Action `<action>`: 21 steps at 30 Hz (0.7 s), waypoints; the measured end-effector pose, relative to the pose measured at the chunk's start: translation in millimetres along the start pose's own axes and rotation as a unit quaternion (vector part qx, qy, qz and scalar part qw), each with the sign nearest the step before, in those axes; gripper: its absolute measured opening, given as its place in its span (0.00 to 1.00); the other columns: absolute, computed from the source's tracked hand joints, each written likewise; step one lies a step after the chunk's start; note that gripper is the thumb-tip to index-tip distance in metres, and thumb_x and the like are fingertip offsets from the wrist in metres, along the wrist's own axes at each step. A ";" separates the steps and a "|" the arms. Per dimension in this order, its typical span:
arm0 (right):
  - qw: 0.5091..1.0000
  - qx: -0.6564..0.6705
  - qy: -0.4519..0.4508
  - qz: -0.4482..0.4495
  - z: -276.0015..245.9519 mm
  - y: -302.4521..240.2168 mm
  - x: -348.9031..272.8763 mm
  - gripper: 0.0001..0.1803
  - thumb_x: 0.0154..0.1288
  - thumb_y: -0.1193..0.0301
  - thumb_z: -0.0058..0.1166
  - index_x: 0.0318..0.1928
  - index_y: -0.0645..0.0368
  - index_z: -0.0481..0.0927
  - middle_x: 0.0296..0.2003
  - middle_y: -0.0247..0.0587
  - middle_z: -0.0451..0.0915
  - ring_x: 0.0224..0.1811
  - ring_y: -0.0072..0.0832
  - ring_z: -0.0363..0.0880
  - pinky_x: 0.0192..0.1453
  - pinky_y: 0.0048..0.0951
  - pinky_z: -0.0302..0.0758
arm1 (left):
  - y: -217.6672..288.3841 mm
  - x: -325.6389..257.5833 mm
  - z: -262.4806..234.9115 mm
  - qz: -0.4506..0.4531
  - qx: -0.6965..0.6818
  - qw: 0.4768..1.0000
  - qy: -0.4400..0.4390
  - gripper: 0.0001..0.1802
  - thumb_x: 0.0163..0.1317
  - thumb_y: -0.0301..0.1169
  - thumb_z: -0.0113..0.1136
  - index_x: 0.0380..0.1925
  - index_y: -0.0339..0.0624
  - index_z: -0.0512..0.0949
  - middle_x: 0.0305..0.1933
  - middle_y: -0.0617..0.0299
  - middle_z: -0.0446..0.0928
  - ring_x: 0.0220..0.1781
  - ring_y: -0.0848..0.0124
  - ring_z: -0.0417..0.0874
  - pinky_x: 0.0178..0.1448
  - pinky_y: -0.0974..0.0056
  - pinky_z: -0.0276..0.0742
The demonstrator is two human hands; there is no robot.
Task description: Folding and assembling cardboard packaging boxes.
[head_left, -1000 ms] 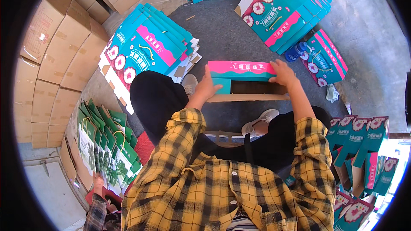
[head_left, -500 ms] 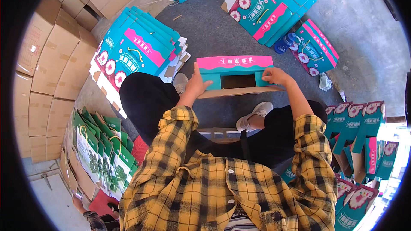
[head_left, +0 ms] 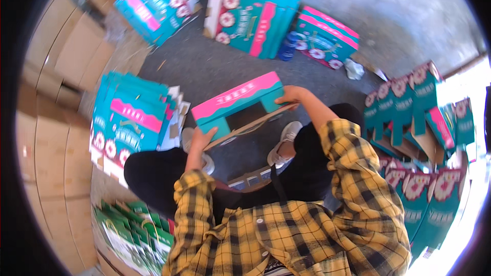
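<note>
Between my two hands is a teal cardboard gift box [head_left: 240,95] with a pink wavy band along its upper panel. Its near side gapes, showing a dark inside between two short teal flaps, with a bare cardboard flap along the lower edge. My left hand [head_left: 201,139] grips the box's left end, thumb on the teal flap. At the other end, my right hand [head_left: 292,97] has its fingers wrapped round the corner. The box is tilted, its right end farther away and higher in the picture. My shoes are on the floor just below it.
Flat teal cartons [head_left: 128,115] lie stacked at left, with further stacks [head_left: 250,13] behind. A blue bottle [head_left: 287,46] stands by a teal box [head_left: 327,36]. Made-up boxes [head_left: 409,97] crowd the right. Green bags [head_left: 133,230] and brown cartons [head_left: 48,143] line the left.
The box has turned, its left end coming nearer and its right end going farther. My right hand has shifted from the flap to the box's end corner. The whole view has swung right.
</note>
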State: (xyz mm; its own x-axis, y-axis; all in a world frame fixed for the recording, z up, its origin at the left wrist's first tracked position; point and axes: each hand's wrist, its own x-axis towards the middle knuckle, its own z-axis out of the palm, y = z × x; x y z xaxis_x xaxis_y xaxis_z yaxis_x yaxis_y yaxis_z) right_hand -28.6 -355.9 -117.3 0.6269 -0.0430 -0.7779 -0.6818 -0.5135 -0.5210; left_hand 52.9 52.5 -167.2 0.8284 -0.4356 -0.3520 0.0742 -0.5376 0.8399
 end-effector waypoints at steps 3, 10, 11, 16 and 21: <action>0.999 -0.037 0.028 0.003 15.6 -23.0 2.7 0.28 0.55 0.53 0.64 0.44 0.66 0.78 0.33 0.51 0.82 0.24 0.38 0.83 0.24 0.35 0.80 | 26.7 -18.4 -17.7 -0.072 -0.004 0.996 -0.046 0.22 0.56 0.41 0.65 0.42 0.32 0.78 0.35 0.54 0.82 0.36 0.66 0.84 0.39 0.61 0.78; 0.949 -0.161 0.254 -0.096 -41.9 -39.3 -62.4 0.31 0.52 0.55 0.65 0.49 0.68 0.76 0.40 0.54 0.81 0.37 0.44 0.83 0.38 0.42 0.80 | 55.3 5.4 -0.3 0.057 -0.010 0.996 0.066 0.23 0.59 0.38 0.63 0.48 0.33 0.75 0.43 0.52 0.80 0.46 0.62 0.81 0.53 0.60 0.73; 0.910 -0.185 0.349 -0.128 -46.2 -54.9 -93.7 0.34 0.51 0.56 0.65 0.52 0.67 0.74 0.42 0.56 0.81 0.43 0.46 0.82 0.44 0.43 0.79 | 78.7 -1.6 -2.5 0.142 -0.023 0.983 0.114 0.24 0.59 0.38 0.63 0.51 0.33 0.73 0.45 0.50 0.79 0.49 0.62 0.80 0.56 0.60 0.71; 0.731 -0.103 0.632 -0.238 -54.2 -31.7 -249.0 0.36 0.55 0.61 0.62 0.62 0.60 0.66 0.51 0.56 0.76 0.52 0.48 0.76 0.54 0.42 0.73 | 187.1 7.2 30.8 0.311 -0.088 0.938 0.128 0.27 0.59 0.33 0.64 0.54 0.32 0.68 0.49 0.49 0.76 0.49 0.64 0.78 0.56 0.60 0.71; 0.634 0.060 0.756 -0.152 -31.8 16.9 -374.9 0.33 0.56 0.67 0.65 0.60 0.66 0.67 0.47 0.50 0.78 0.48 0.32 0.77 0.51 0.32 0.73 | 335.0 -4.8 105.4 0.404 -0.178 0.897 0.013 0.24 0.58 0.32 0.65 0.49 0.31 0.68 0.48 0.50 0.76 0.46 0.66 0.78 0.51 0.62 0.73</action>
State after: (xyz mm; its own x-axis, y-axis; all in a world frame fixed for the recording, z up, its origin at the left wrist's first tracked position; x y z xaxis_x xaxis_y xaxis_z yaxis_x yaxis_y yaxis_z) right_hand -263.2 -375.6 176.7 0.3190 -0.7763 0.5436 -0.4089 -0.6302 -0.6600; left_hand 15.3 -201.6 72.4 0.7040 -0.5590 0.4381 -0.3882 0.2136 0.8965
